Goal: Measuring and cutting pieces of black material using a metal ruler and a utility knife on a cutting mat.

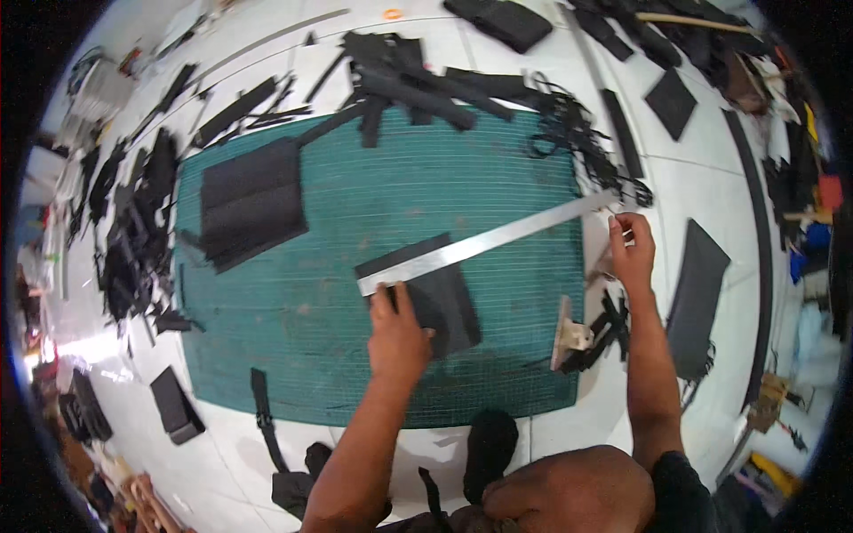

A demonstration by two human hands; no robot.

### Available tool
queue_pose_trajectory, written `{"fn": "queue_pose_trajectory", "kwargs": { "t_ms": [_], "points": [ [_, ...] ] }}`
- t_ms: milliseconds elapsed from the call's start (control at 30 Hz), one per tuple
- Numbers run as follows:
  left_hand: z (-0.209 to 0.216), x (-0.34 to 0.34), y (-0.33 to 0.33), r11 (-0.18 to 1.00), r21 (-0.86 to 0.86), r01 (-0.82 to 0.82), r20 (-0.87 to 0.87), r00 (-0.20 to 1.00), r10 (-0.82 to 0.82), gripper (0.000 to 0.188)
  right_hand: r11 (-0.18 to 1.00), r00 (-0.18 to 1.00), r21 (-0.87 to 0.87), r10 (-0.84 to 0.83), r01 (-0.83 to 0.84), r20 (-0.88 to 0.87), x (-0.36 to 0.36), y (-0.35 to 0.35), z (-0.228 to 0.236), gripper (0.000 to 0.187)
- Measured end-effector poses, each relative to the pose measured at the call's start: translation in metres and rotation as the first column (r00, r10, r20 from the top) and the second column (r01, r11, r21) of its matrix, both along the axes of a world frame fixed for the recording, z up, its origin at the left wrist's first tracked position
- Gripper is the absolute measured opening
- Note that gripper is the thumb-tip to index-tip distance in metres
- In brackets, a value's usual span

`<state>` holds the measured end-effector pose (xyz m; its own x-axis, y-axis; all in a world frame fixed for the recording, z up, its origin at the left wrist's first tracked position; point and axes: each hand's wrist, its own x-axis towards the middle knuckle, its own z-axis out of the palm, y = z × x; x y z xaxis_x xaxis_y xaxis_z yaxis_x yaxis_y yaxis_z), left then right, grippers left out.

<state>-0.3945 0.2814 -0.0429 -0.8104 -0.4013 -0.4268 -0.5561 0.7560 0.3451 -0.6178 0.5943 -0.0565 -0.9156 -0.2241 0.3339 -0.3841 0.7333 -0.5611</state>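
A long metal ruler (498, 236) lies slanted over the green cutting mat (355, 373), its left end across a black fabric piece (449, 306). My left hand (395, 342) presses its fingertips on that end, with the thumb apart on the fabric. By the ruler's far right end, my right hand (633, 250) is closed in a pinch just below the metal. Whatever sits between its fingertips is too small to make out. Stacked black fabric sheets (253, 200) rest on the mat's left side.
Black strips and scraps (404, 84) heap along the mat's back edge, with more scraps (138, 235) on the left. Tangled black cord (569, 124) lies at the back right. A metal clip (569, 336) stands near the mat's right edge. Beyond my right arm is a black panel (697, 302).
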Motion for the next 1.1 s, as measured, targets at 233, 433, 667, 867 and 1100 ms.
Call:
{"fn": "queue_pose_trajectory", "kwargs": {
  "t_ms": [233,433,667,867,1100],
  "points": [
    [0.003,0.001,-0.002,1.000,0.010,0.011,-0.028,1.000,-0.011,0.089,0.929,0.953,-0.213,-0.299,0.303,0.051,0.067,0.074,0.006,0.014],
    [-0.006,0.002,-0.002,0.999,-0.024,0.042,-0.009,0.999,-0.043,0.090,0.918,0.942,-0.229,-0.294,0.325,0.160,0.091,0.083,-0.003,0.014],
    [-0.002,0.002,-0.004,0.999,-0.029,0.025,-0.003,1.000,-0.025,0.092,0.989,0.981,-0.113,-0.073,0.094,0.177,0.082,0.026,0.000,0.011],
    [0.003,0.004,-0.007,1.000,0.016,-0.007,-0.019,1.000,0.008,0.090,0.996,0.994,-0.072,-0.051,0.059,0.101,0.083,0.024,0.009,0.013],
    [-0.010,0.005,-0.008,0.997,0.005,0.080,-0.062,0.995,-0.080,0.091,0.854,0.898,-0.283,-0.434,0.436,0.074,0.107,0.104,0.036,0.015]
  ]
}}
